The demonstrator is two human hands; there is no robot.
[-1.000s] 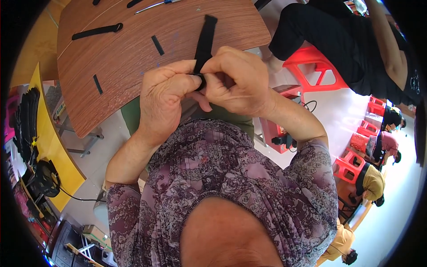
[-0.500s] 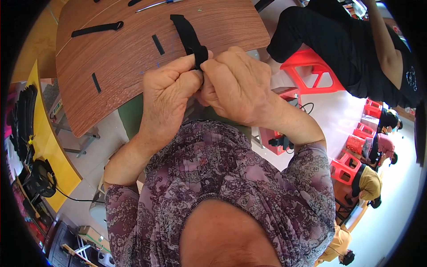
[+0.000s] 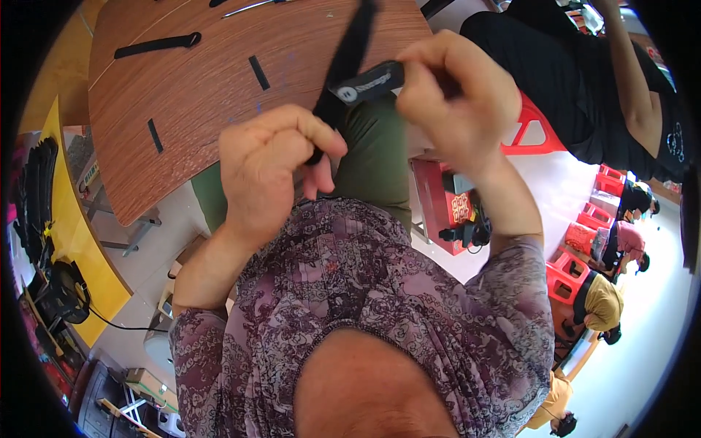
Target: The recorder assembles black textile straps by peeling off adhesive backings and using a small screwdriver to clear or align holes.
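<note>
A black fabric strap (image 3: 352, 57) stretches over the near edge of the table, a little blurred. Its lower part is pinched between the thumb and fingers of my left hand (image 3: 264, 159). Up and to the right, my right hand (image 3: 461, 98) grips the end of a flat black piece (image 3: 376, 82) with pale printing and a round pale spot. That piece meets the strap between my hands; whether the two are joined I cannot tell. Farther left on the table lies another black strap (image 3: 155, 46) with a loop at one end.
On the brown wood-grain table (image 3: 197, 102) lie two short dark strips, one of them a strip (image 3: 258, 73) near the middle, and a thin metal tool (image 3: 248, 9) at the far edge. A person in black (image 3: 562, 80) sits close on the right by a red stool (image 3: 537, 135).
My hands have moved apart, the right one up and to the right. The flat printed piece now shows between them, and the strap has swung to slant up and right.
</note>
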